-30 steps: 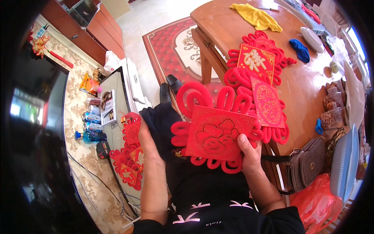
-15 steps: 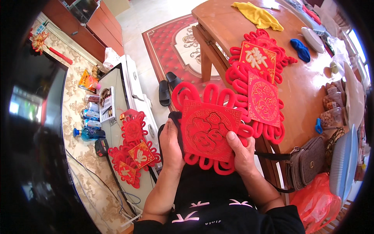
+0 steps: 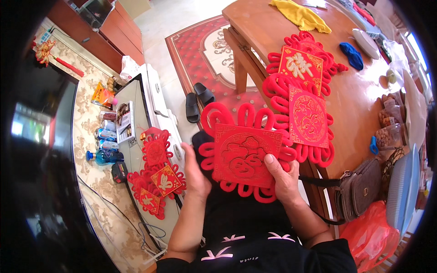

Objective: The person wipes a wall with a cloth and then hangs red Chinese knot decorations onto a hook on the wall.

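A red Chinese knot ornament point(image 3: 246, 152) hangs tilted in front of my body, a square red panel with an embossed round pattern and thick looped cords around its edge. My right hand point(image 3: 284, 179) grips its lower right side, thumb on the panel's face and the other fingers mostly behind. Left of the ornament, my left hand point(image 3: 195, 172) is apart from it, seen edge-on with a digit stretched upward and nothing visible in it. Beyond the held panel, a string of joined knot panels point(image 3: 308, 116) lies on the wooden table, its near loops close to the held one.
More red knot ornaments point(image 3: 156, 175) lie on the cabinet at left, near bottles and cans point(image 3: 107, 145). A dark television screen point(image 3: 43, 132) stands far left. The wooden table point(image 3: 255, 27) bears a yellow cloth point(image 3: 302, 17) and a blue cloth point(image 3: 351, 56). A brown bag point(image 3: 357, 186) sits at right.
My left hand has come away from the ornament's left edge, moving slightly left and opening. The ornament has sunk a little, still in my right hand, and its left loops now show.
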Motion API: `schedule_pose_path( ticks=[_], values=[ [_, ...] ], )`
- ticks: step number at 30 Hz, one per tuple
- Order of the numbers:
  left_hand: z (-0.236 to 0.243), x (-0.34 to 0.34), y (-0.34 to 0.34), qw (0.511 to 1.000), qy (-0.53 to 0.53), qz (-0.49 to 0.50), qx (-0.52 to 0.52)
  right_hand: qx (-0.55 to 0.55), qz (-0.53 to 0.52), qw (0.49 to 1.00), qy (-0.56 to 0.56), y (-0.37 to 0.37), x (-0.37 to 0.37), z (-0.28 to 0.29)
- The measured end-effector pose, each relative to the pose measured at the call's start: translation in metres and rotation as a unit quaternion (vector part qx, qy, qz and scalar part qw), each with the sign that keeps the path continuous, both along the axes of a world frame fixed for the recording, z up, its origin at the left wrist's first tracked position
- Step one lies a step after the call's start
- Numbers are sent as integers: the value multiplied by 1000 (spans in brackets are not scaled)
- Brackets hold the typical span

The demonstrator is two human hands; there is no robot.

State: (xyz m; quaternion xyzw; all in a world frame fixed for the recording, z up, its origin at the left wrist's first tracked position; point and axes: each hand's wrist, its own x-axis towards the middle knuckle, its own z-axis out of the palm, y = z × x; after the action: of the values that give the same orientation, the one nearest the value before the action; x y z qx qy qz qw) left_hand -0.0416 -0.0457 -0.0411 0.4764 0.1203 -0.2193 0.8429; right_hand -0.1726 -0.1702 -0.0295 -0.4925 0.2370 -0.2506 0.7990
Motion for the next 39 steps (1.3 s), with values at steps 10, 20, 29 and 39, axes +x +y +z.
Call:
schedule_pose_path(
  ticks=[10,20,29,39],
  values=[
    [-6,3,12,996,44,-59,-58,4,38,999,-1,4,5,3],
    [-29,-5,17,991,-41,-123,23,-6,39,999,26,0,2,-5],
    [-32,-4,18,992,12,-127,-26,26,72,997,15,-1,0,-4],
    [-42,-5,14,988,57,-135,-38,28,67,997,36,-1,0,-16]
  ],
)
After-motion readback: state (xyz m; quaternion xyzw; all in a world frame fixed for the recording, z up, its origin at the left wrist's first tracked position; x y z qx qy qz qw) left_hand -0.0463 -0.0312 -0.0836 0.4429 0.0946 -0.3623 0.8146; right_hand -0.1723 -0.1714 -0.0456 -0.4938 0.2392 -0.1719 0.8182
